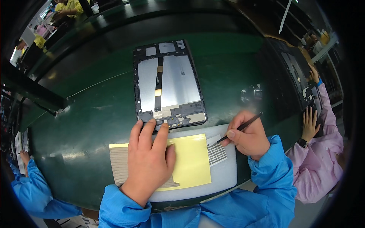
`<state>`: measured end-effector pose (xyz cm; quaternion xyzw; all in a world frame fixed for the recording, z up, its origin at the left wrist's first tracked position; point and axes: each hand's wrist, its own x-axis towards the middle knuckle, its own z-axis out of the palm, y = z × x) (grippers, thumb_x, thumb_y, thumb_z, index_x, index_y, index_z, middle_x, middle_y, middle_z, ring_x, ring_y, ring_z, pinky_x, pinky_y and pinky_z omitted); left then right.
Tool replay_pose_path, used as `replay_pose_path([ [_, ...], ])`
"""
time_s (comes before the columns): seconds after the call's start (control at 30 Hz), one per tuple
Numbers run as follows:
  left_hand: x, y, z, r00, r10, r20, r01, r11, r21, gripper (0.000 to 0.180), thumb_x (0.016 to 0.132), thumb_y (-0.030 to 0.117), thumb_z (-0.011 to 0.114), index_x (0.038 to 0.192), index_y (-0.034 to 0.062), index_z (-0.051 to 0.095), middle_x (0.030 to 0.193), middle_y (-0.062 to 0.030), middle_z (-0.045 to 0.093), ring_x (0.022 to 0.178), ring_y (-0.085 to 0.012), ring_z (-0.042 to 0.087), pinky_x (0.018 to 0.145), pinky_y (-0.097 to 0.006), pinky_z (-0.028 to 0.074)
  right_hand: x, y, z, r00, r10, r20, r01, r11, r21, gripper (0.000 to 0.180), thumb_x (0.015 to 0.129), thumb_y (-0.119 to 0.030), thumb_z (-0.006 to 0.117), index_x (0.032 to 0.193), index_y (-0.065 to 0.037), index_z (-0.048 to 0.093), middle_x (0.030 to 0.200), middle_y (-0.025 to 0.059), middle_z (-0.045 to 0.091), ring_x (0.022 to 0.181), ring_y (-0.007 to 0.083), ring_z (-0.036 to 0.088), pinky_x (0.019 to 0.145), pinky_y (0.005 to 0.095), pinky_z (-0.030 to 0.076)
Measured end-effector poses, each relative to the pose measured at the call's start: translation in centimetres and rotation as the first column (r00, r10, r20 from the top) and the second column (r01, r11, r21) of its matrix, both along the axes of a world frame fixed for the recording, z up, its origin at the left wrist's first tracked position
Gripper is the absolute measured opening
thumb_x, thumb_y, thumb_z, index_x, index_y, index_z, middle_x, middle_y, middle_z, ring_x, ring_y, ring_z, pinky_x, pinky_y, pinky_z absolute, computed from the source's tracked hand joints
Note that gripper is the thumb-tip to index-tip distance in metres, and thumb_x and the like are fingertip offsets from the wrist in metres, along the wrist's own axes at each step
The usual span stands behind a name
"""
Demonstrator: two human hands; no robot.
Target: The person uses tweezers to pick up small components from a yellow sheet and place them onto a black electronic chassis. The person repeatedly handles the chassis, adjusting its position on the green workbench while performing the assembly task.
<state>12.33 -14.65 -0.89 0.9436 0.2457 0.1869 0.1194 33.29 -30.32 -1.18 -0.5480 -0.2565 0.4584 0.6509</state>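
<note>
My left hand (148,163) lies palm down with its fingers stretched out. Its fingertips touch the lower edge of an opened tablet (176,81), which shows a silver inside, a black frame and a dark flat cable down the middle. Under that palm is a yellow backing sheet (194,161) with grey-brown strips (119,164) at its left part. In my right hand (249,138) black tweezers (248,122) are pinched, their tip down at a white sheet of small dark stickers (218,155). Whether the tip holds a sticker is too small to tell.
A white foam pad (227,175) lies under the sheets on the green table (83,121). Small clear pieces (257,93) lie right of the tablet. Co-workers' arms show at both sides: a pink sleeve (315,167) by dark tablets, a blue sleeve (36,186) at left.
</note>
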Motion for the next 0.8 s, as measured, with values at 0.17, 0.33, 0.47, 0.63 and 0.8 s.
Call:
replay_pose_path([
  [0.17, 0.0, 0.2, 0.0, 1.0, -0.007, 0.016, 0.007, 0.999, -0.031, 0.05, 0.073, 0.01, 0.067, 0.12, -0.0011, 0.055, 0.125, -0.0244, 0.047, 0.119, -0.0486, 0.039, 0.1, -0.052, 0.037, -0.3, 1.0, 0.9, 0.995, -0.001, 0.099, 0.0, 1.0, 0.004, 0.016, 0.086, 0.0, 0.065, 0.087, -0.002, 0.049, 0.079, 0.0096, 0.062, 0.076, 0.0182, 0.068, 0.066, 0.0272, 0.056],
  [0.33, -0.2, 0.4, 0.0, 0.999, -0.014, 0.035, 0.015, 0.999, -0.034, 0.053, 0.072, 0.011, 0.068, 0.121, -0.0028, 0.052, 0.124, -0.0242, 0.048, 0.119, -0.0483, 0.04, 0.101, -0.053, 0.036, -2.3, 5.6, 2.3, 0.942, 0.038, 0.333, -0.073, 0.993, 0.094, 0.015, 0.084, 0.001, 0.066, 0.085, -0.001, 0.052, 0.08, 0.0077, 0.061, 0.075, 0.0139, 0.066, 0.064, 0.0246, 0.053],
  [0.47, -0.3, 0.7, 0.3, 0.996, -0.036, 0.082, 0.042, 0.996, -0.073, 0.056, 0.072, 0.011, 0.069, 0.121, -0.006, 0.048, 0.124, -0.0247, 0.048, 0.118, -0.0474, 0.042, 0.102, -0.053, 0.035, -2.8, 8.3, 1.2, 0.883, 0.072, 0.464, -0.114, 0.992, 0.062, 0.013, 0.083, -0.001, 0.068, 0.085, 0.0, 0.055, 0.079, 0.0053, 0.059, 0.072, 0.0088, 0.058, 0.061, 0.023, 0.048],
  [0.63, -0.3, 0.4, 0.1, 0.998, -0.026, 0.051, 0.03, 0.998, -0.063, 0.052, 0.071, 0.011, 0.07, 0.117, -0.0055, 0.051, 0.122, -0.0262, 0.048, 0.118, -0.048, 0.042, 0.103, -0.053, 0.035, -2.9, 8.6, 0.8, 0.883, 0.083, 0.461, -0.121, 0.991, 0.054, 0.014, 0.083, -0.001, 0.069, 0.084, 0.001, 0.055, 0.078, 0.0045, 0.057, 0.072, 0.0076, 0.055, 0.061, 0.0227, 0.047],
  [0.8, -0.2, 0.3, 0.2, 1.0, -0.013, 0.023, 0.014, 1.0, -0.009, 0.039, 0.074, 0.015, 0.069, 0.11, 0.0017, 0.06, 0.121, -0.0236, 0.051, 0.116, -0.0461, 0.045, 0.099, -0.051, 0.04, -3.3, 8.5, 0.7, 0.882, 0.083, 0.464, -0.125, 0.99, 0.061, 0.013, 0.084, -0.001, 0.069, 0.084, 0.001, 0.056, 0.079, 0.0044, 0.057, 0.073, 0.0076, 0.055, 0.061, 0.0225, 0.048],
])
